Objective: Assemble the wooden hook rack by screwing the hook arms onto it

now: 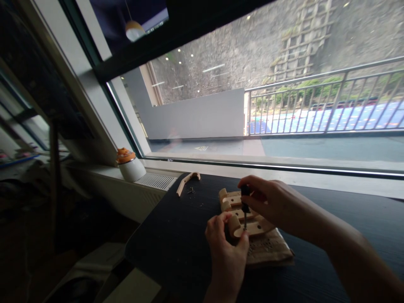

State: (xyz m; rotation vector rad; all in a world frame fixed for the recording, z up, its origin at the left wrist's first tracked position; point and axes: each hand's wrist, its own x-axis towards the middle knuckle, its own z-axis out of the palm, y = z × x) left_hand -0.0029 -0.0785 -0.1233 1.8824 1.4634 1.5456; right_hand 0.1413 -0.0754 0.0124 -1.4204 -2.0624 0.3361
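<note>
My right hand (261,195) is closed round the black handle of a screwdriver (245,204), which stands upright with its shaft pointing down. Its tip meets the nearest wooden hook (260,227) close to the rounded end. Fingers of my left hand (225,248) hold that hook's curved end, the thumb beside the screwdriver tip. Any screw under the tip is too small to make out. Behind it lie more pale wooden hooks (232,200) with dark holes, side by side. Beneath them is a brown board or cardboard piece (271,254) with dark marks.
On the dark table (170,235), a loose curved wooden piece (186,182) lies at the far left corner, with several small screws (190,190) near it. A white pot with an orange top (131,165) stands on the ledge by the window. Pale boxes (132,286) are below left.
</note>
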